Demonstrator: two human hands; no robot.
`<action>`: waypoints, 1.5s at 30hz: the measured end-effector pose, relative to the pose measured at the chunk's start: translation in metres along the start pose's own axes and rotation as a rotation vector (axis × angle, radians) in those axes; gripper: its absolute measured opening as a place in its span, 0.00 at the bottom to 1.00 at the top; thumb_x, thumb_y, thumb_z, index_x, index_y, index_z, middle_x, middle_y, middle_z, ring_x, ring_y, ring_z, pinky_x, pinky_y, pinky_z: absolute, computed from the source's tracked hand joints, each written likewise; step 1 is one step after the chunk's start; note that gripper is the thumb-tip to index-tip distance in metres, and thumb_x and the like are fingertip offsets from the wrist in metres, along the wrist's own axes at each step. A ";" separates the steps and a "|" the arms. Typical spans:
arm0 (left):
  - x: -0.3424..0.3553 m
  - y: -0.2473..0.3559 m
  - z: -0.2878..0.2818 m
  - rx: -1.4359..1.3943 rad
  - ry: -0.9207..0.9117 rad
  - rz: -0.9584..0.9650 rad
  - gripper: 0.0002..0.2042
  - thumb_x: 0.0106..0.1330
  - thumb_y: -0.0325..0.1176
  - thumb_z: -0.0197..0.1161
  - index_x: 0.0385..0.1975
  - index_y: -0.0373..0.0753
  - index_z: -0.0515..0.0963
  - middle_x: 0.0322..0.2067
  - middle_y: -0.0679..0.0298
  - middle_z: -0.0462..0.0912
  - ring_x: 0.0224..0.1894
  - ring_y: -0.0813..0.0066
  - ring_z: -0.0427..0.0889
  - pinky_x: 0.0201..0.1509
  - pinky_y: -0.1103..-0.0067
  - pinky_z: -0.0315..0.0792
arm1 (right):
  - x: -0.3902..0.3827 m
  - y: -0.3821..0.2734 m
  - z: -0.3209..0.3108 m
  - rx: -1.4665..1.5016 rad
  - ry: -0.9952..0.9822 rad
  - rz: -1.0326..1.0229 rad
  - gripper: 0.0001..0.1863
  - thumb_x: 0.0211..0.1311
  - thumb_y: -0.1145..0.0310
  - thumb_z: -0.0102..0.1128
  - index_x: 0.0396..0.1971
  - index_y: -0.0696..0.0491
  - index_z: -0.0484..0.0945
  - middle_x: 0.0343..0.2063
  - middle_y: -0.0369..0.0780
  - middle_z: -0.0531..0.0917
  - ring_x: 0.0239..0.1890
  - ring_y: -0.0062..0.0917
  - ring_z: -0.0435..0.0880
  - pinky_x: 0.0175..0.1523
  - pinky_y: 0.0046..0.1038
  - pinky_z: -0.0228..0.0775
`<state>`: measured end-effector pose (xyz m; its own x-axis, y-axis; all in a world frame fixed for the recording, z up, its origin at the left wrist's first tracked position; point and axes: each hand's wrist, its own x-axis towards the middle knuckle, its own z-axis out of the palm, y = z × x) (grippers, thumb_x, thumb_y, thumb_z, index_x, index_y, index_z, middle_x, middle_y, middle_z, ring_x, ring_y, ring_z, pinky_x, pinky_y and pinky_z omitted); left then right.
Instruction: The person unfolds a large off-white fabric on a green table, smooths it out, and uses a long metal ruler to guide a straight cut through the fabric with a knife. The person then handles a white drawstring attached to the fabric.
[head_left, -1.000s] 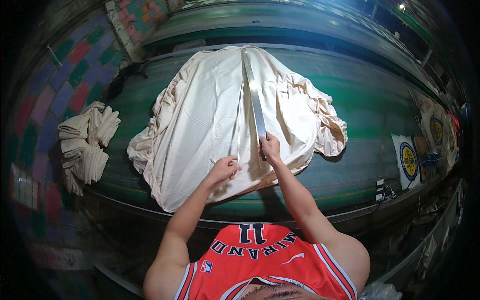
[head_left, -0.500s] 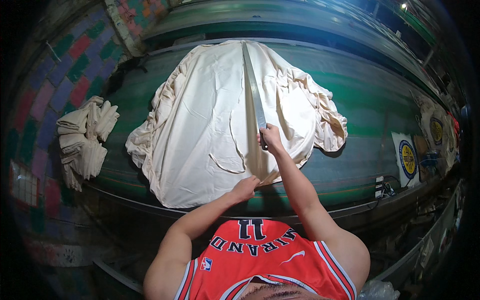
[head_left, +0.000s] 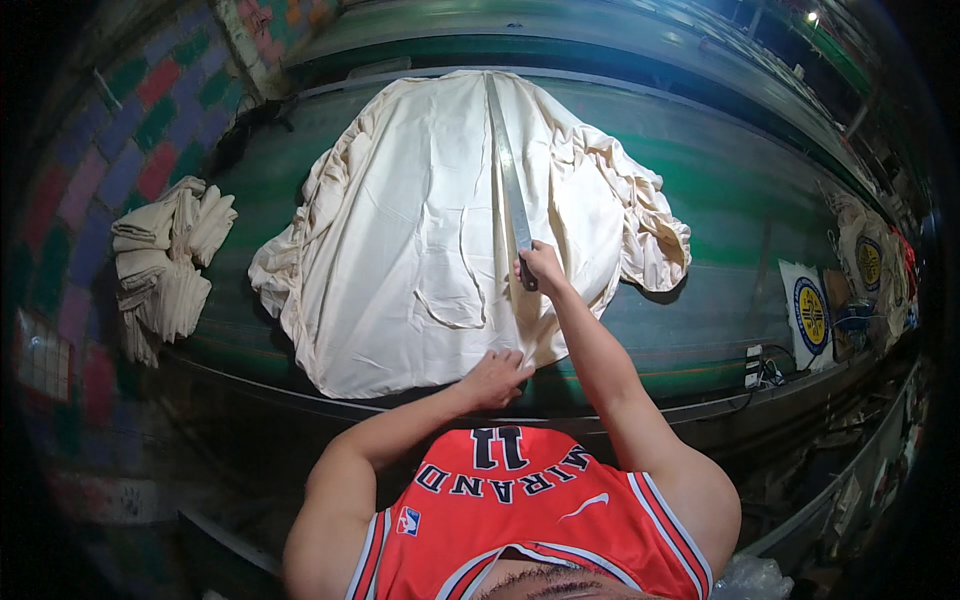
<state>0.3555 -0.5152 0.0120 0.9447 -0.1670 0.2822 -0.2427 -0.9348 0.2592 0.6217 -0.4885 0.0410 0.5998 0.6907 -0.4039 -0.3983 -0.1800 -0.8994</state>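
A large cream cloth (head_left: 420,230) lies spread over the green surface (head_left: 740,190), smooth across its middle and bunched into folds along its left and right edges, its near hem reaching the front edge of the surface. A long metal ruler (head_left: 507,170) lies lengthwise on it, running from the far end toward the person, a little right of the cloth's middle. The right hand (head_left: 540,268) reaches forward on a nearly straight arm, its fingers curled down over the ruler's near end and pressing on it. The left hand (head_left: 495,378) rests at the cloth's near hem with a bent elbow, palm down, fingers loosely together and flat on the fabric. A stack of folded cream pieces (head_left: 165,260) sits well apart at the left.
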 end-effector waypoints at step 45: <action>-0.105 -0.041 -0.064 -0.049 -0.464 -0.531 0.14 0.55 0.27 0.62 0.42 0.37 0.77 0.41 0.49 0.78 0.48 0.46 0.80 0.50 0.58 0.76 | -0.206 0.073 -0.105 -1.322 -0.518 -0.608 0.09 0.55 0.74 0.59 0.37 0.53 0.81 0.33 0.45 0.79 0.42 0.44 0.82 0.45 0.42 0.75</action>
<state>0.2519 -0.4391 0.0302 0.9320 0.1813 -0.3138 0.2779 -0.9134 0.2976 0.5418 -0.7177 0.0410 0.0289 0.9959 -0.0853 0.8540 -0.0689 -0.5156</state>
